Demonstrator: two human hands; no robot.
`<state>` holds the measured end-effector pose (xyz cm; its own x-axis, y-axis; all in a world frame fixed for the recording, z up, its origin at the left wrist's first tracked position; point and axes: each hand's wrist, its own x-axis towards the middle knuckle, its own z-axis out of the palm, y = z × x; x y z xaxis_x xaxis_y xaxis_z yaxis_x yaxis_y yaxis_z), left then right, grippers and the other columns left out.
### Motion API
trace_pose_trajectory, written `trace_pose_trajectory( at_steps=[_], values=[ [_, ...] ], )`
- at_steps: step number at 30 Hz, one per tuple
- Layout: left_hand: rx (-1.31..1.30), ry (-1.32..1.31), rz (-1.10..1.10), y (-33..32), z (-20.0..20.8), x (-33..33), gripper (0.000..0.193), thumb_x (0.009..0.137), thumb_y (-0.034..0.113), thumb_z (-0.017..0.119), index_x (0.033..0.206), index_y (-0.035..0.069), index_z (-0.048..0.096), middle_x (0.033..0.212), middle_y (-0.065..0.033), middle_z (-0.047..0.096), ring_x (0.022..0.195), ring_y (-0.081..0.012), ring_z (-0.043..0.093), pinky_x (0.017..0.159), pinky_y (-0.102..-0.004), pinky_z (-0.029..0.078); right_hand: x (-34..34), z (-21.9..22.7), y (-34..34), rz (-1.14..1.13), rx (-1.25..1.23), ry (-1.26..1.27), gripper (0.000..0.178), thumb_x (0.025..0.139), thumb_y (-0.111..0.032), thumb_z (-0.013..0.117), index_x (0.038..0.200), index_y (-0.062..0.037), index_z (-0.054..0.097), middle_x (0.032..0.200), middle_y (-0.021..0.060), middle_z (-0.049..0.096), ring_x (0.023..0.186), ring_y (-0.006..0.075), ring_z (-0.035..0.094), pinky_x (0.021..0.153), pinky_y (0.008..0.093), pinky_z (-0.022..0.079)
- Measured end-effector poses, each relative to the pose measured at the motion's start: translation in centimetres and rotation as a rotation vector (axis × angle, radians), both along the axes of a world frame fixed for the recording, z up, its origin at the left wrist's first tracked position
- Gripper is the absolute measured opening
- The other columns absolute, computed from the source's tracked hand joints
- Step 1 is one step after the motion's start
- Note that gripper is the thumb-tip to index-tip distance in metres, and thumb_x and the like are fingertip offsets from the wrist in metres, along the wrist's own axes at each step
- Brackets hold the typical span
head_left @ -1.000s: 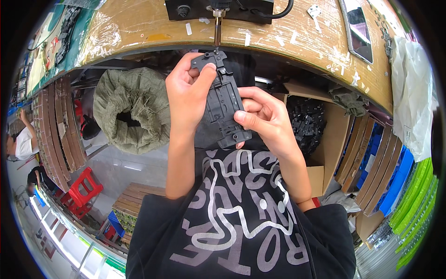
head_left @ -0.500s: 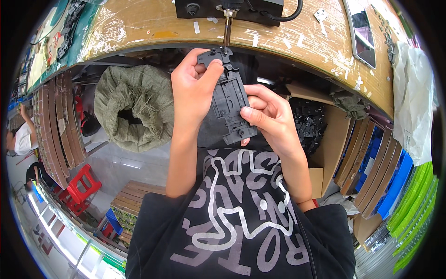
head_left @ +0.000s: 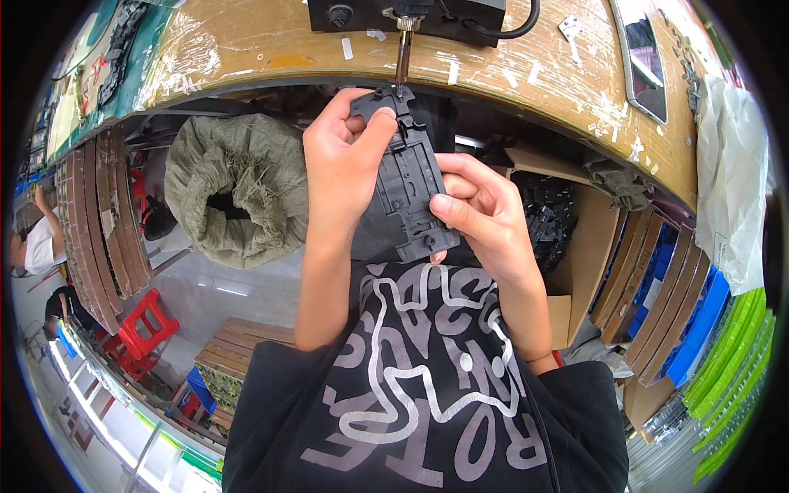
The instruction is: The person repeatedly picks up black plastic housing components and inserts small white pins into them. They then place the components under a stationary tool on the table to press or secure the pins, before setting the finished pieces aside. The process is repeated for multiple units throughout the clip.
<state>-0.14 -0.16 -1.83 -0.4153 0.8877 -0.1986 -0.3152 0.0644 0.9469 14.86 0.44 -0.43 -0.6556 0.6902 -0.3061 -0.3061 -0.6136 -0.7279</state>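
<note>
Both my hands grip a black moulded plastic part point(head_left: 408, 185), long and flat with ribs, slots and small holes. My left hand point(head_left: 347, 152) pinches its far end, thumb on top and fingers underneath. Closed on the near right edge is my right hand point(head_left: 481, 201), its thumb pressing the face and its other fingers partly hidden behind. A metal rod-shaped tool tip point(head_left: 403, 53) comes down from a black fixture point(head_left: 448, 20) on the bench. Its lower end meets the part's far end; whether it touches I cannot tell.
The wooden bench point(head_left: 246, 53) holds a phone point(head_left: 643, 62) and scattered scraps. Below the bench, a green woven sack point(head_left: 234, 193) stands at left and a cardboard box point(head_left: 593, 246) of small black pieces at right. Red stools point(head_left: 148, 329), stacked trays point(head_left: 94, 222) and another person point(head_left: 41, 238) are far left.
The near end of the black plastic part has swung slightly to the right, with my right hand moving along. Its far end stays beneath the tool tip.
</note>
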Motion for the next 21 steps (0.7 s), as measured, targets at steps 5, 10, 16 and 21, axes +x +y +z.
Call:
trace_pose_trajectory(
  at_steps=[5, 10, 16, 21],
  values=[
    [-0.016, -0.020, 0.003, 0.1, 0.2, -0.1, 0.014, 0.078, 0.002, 0.054, 0.092, -0.002, 0.053, 0.071, -0.0025, 0.057, 0.059, -0.0027, 0.049, 0.051, -0.0167, 0.040, -0.2, 0.4, 0.2, 0.001, 0.004, -0.017, 0.031, 0.079, -0.004, 0.055, 0.106, 0.0080, 0.045, 0.080, 0.0106, 0.059, 0.063, 0.0108, 0.057, 0.046, 0.0215, 0.049],
    [-0.018, -0.011, -0.001, 0.3, 0.0, -0.4, 0.014, 0.078, 0.002, 0.054, 0.091, -0.002, 0.053, 0.071, -0.0021, 0.057, 0.059, -0.0021, 0.049, 0.051, -0.0164, 0.039, -0.2, 0.4, 0.2, 0.003, -0.003, -0.032, 0.030, 0.079, -0.004, 0.055, 0.106, 0.0074, 0.045, 0.079, 0.0098, 0.059, 0.064, 0.0104, 0.056, 0.045, 0.0213, 0.049],
    [-0.103, 0.176, -0.093, 0.1, -1.3, -0.6, 0.015, 0.079, 0.005, 0.055, 0.092, -0.003, 0.052, 0.070, -0.0019, 0.057, 0.060, -0.0042, 0.050, 0.053, -0.0183, 0.040, 0.3, -2.0, 0.4, 0.046, -0.010, -0.127, 0.032, 0.079, -0.005, 0.056, 0.107, 0.0069, 0.045, 0.078, 0.0089, 0.058, 0.063, 0.0115, 0.056, 0.046, 0.0225, 0.049],
    [-0.239, 0.529, -0.056, -0.8, -0.9, -2.9, 0.021, 0.082, 0.017, 0.055, 0.093, -0.001, 0.051, 0.067, -0.0018, 0.054, 0.058, -0.0058, 0.048, 0.053, -0.0191, 0.039, 6.0, -9.7, 0.2, -0.221, -0.091, -0.447, 0.041, 0.078, -0.012, 0.058, 0.111, 0.0062, 0.042, 0.078, 0.0100, 0.056, 0.057, 0.0150, 0.055, 0.047, 0.0265, 0.049]
  ],
)
